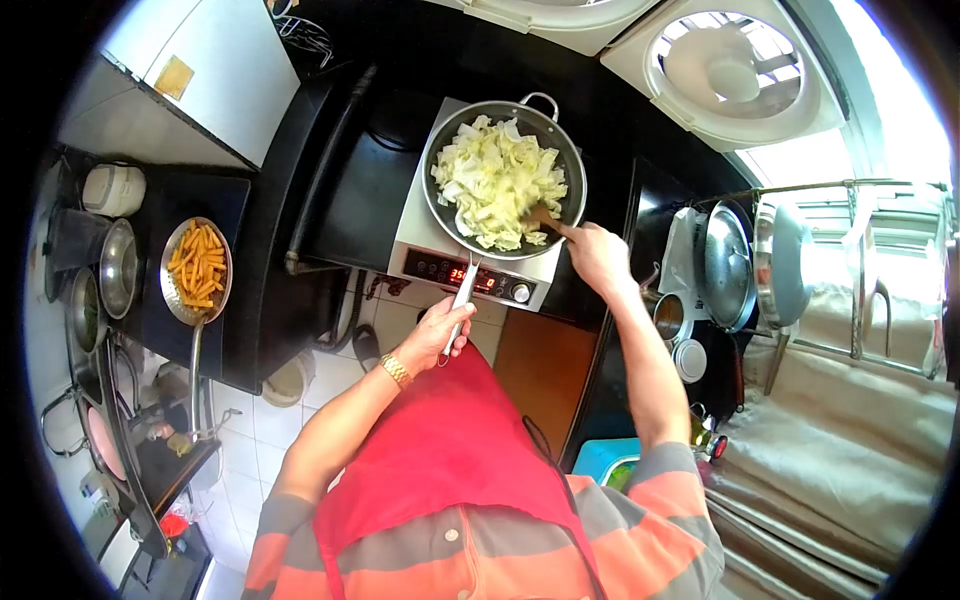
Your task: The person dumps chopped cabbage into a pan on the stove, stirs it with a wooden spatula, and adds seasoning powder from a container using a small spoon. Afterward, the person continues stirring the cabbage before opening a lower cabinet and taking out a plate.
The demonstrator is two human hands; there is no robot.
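A wide frying pan full of chopped cabbage stands on an induction cooker with a lit red display. My left hand is closed round the pan's long metal handle, with a gold watch on the wrist. In my closed right hand is a wooden spatula. Its blade rests among the cabbage at the pan's right side, and the leaves partly cover its tip.
On the left counter sits a strainer of fried potato strips, near metal bowls. Pans and lids hang on a rack at right. A blue container is beside my right elbow. Exhaust fans are mounted ahead.
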